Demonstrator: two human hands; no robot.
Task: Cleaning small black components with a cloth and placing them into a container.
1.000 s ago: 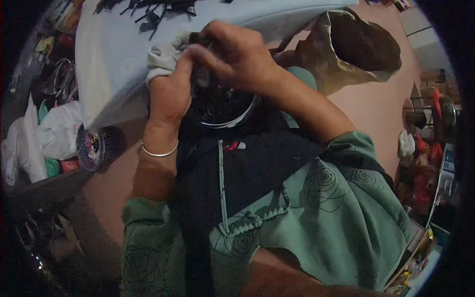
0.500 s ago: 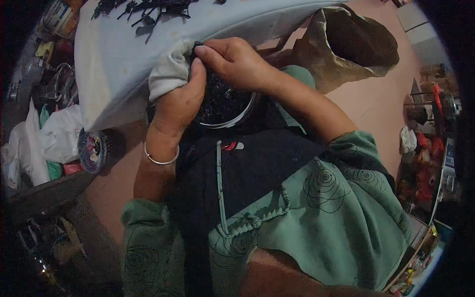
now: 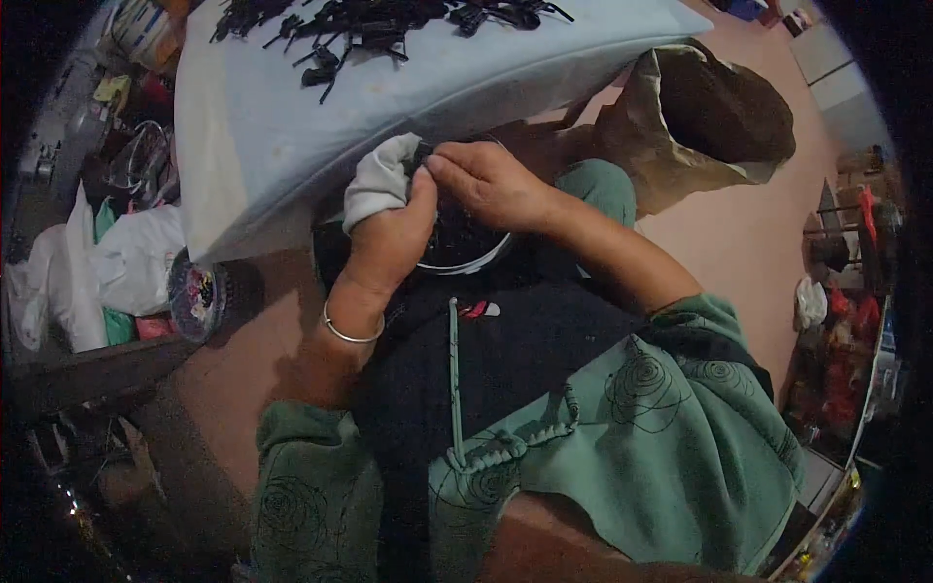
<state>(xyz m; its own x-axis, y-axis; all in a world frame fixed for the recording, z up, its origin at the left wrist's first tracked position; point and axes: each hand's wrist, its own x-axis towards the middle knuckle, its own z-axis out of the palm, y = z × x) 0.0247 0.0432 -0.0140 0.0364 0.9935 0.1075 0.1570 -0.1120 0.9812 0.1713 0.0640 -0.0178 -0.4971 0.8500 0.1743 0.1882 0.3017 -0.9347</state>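
Close together over a round container, both of my hands are closed at their fingertips. White cloth (image 3: pixel 377 185) covers the fingers of my left hand (image 3: pixel 389 241), leaving its thumb bare. Between the two thumbs a small black piece (image 3: pixel 423 154) shows, mostly hidden by the fingers. My right hand (image 3: pixel 498 185) pinches it from the other side. Below them, the pale-rimmed container (image 3: pixel 473 264) holds many dark, shiny pieces; my hands cover part of it. Black plastic parts (image 3: pixel 384 27) with thin stems lie heaped on the white-covered table (image 3: pixel 253 146) beyond.
An open brown paper bag (image 3: pixel 632 136) stands right of the table. At left, white plastic bags (image 3: pixel 141 257) sit beside a clear round tub (image 3: pixel 199 296) of small colourful bits. Crowded shelves (image 3: pixel 836 360) line the right side. My green-clad knee (image 3: pixel 598 189) is beside the container.
In the picture, both hands sit lower and further right, still together around the black piece. The whole scene has shifted down too, showing more of the table and its black parts.
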